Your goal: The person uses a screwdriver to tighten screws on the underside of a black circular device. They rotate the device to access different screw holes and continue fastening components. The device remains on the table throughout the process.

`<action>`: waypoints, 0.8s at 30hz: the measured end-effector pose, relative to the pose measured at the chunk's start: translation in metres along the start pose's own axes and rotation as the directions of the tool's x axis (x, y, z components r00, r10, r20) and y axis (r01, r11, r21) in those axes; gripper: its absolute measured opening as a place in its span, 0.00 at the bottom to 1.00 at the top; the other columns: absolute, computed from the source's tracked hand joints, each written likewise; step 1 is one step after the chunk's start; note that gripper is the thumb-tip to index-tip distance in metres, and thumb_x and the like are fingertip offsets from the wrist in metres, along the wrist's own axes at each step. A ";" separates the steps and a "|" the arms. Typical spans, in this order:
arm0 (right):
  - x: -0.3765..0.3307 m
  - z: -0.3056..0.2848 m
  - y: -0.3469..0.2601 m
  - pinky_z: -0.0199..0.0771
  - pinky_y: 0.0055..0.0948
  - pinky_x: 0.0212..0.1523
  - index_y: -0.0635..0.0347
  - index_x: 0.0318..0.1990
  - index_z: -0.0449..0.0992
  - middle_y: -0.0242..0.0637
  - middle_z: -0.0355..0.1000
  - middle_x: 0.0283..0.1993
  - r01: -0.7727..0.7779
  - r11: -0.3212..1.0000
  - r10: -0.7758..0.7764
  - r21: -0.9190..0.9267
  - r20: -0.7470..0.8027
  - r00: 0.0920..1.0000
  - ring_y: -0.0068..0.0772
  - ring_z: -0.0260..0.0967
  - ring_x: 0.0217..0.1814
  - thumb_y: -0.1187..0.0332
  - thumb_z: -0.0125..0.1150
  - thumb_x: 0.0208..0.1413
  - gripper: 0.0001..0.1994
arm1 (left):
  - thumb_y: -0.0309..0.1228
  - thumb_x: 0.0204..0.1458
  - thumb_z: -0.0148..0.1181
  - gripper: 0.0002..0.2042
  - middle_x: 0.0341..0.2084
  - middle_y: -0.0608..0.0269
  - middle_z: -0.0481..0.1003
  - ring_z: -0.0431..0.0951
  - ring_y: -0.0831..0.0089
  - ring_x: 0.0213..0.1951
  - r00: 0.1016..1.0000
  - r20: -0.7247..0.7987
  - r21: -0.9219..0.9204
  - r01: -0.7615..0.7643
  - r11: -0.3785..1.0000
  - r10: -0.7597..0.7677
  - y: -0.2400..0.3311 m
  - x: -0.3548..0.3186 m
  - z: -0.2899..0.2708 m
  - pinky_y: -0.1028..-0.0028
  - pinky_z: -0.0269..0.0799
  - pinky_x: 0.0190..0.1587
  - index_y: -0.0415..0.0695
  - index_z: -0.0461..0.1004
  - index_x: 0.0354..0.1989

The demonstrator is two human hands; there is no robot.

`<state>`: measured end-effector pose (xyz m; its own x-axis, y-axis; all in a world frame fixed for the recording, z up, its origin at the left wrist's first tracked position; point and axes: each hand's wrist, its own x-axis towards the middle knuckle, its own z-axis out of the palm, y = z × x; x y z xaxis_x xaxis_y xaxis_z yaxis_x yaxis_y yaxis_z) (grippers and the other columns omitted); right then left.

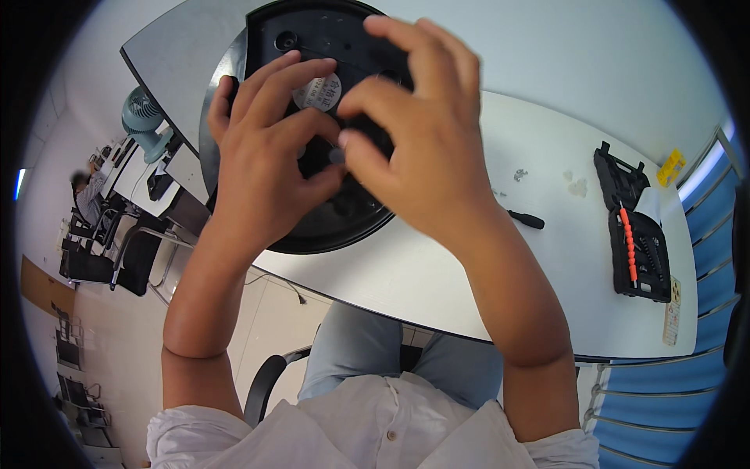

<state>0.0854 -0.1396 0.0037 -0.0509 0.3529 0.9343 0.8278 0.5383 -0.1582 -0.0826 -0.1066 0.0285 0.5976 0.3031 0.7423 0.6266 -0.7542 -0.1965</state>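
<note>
A large round black base (340,227) lies on the table, with a round white label (318,92) and a recessed hole (286,41) in it. Over its middle, my left hand (269,144) and my right hand (430,137) meet at the fingertips. Between them is a small clear disc (337,156), pinched near the left thumb and forefinger, with the right thumb tip against it. The right forefinger is curled close by, while its other fingers stretch forward. The left hand's outer fingers reach over the base. Part of the base is hidden under both hands.
Right of the base lie a black-handled screwdriver (526,220), small screws (520,175) and clear pads (576,187). An open black tool case (639,234) holds an orange flexible shaft (628,244). A yellow box (670,167) stands behind it. A green fan (143,113) is at the left.
</note>
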 end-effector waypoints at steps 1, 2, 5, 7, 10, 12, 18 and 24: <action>-0.003 -0.004 -0.007 0.53 0.68 0.60 0.56 0.27 0.79 0.39 0.59 0.63 -0.034 0.999 0.032 0.023 0.100 0.995 0.52 0.45 0.69 0.70 0.67 0.38 0.06 | 0.27 0.29 0.70 0.11 0.56 0.69 0.69 0.61 0.62 0.64 1.000 -0.004 0.002 -0.004 1.000 0.004 0.000 0.000 0.001 0.47 0.41 0.65 0.50 0.74 0.22; -0.005 -0.006 -0.009 0.49 0.73 0.61 0.57 0.26 0.79 0.41 0.56 0.65 -0.047 0.999 0.049 -0.020 0.151 0.987 0.51 0.43 0.70 0.70 0.67 0.39 0.05 | 0.27 0.29 0.70 0.11 0.56 0.69 0.69 0.61 0.62 0.64 1.000 -0.008 0.004 -0.008 1.000 0.008 0.000 0.000 0.002 0.47 0.41 0.65 0.50 0.74 0.22; -0.008 -0.007 -0.012 0.45 0.76 0.61 0.58 0.27 0.80 0.43 0.52 0.68 -0.027 0.993 0.047 -0.113 0.179 0.983 0.53 0.39 0.72 0.72 0.66 0.41 0.04 | 0.27 0.29 0.70 0.10 0.56 0.69 0.69 0.62 0.62 0.64 1.000 -0.007 -0.002 -0.011 1.000 0.011 0.002 0.000 0.001 0.46 0.41 0.65 0.50 0.74 0.23; -0.009 -0.006 -0.015 0.43 0.77 0.61 0.59 0.27 0.80 0.43 0.50 0.69 -0.053 0.989 0.079 -0.138 0.196 0.977 0.54 0.37 0.73 0.73 0.65 0.43 0.03 | 0.27 0.29 0.70 0.11 0.56 0.70 0.69 0.62 0.63 0.64 1.000 -0.017 -0.011 -0.011 1.000 0.011 0.002 0.000 0.001 0.46 0.41 0.65 0.50 0.74 0.23; -0.009 -0.005 -0.015 0.40 0.77 0.62 0.60 0.27 0.80 0.42 0.49 0.69 -0.090 0.985 0.120 -0.147 0.216 0.969 0.54 0.35 0.74 0.74 0.65 0.43 0.02 | 0.27 0.29 0.70 0.11 0.55 0.70 0.69 0.62 0.63 0.64 1.000 -0.020 -0.011 -0.018 1.000 0.018 0.004 0.000 0.002 0.46 0.41 0.65 0.50 0.74 0.22; -0.008 -0.005 -0.014 0.38 0.77 0.63 0.60 0.27 0.80 0.41 0.50 0.69 -0.118 0.985 0.144 -0.128 0.218 0.965 0.54 0.34 0.74 0.75 0.64 0.43 0.02 | 0.27 0.29 0.69 0.11 0.55 0.71 0.69 0.62 0.64 0.63 0.999 -0.031 -0.006 -0.024 1.000 0.024 0.006 0.000 0.004 0.46 0.41 0.65 0.50 0.74 0.23; -0.009 0.004 -0.012 0.37 0.72 0.65 0.59 0.25 0.79 0.38 0.54 0.64 -0.171 0.978 0.190 -0.121 0.175 0.966 0.52 0.35 0.72 0.77 0.64 0.40 0.03 | 0.30 0.30 0.69 0.12 0.55 0.70 0.69 0.62 0.64 0.63 0.998 -0.066 0.042 0.002 0.999 0.001 0.010 0.002 0.011 0.46 0.43 0.64 0.52 0.74 0.25; -0.011 0.010 -0.012 0.37 0.71 0.64 0.60 0.23 0.78 0.38 0.56 0.62 -0.159 0.977 0.180 -0.140 0.148 0.973 0.52 0.37 0.71 0.76 0.62 0.40 0.01 | 0.33 0.30 0.70 0.11 0.59 0.71 0.67 0.61 0.65 0.64 0.993 -0.110 0.079 -0.031 0.996 0.040 0.009 -0.004 0.014 0.48 0.44 0.64 0.52 0.76 0.25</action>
<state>0.0704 -0.1419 -0.0078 0.0168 0.5530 0.8330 0.8952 0.3628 -0.2589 -0.0729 -0.1062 0.0146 0.5635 0.2070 0.7997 0.6453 -0.7147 -0.2697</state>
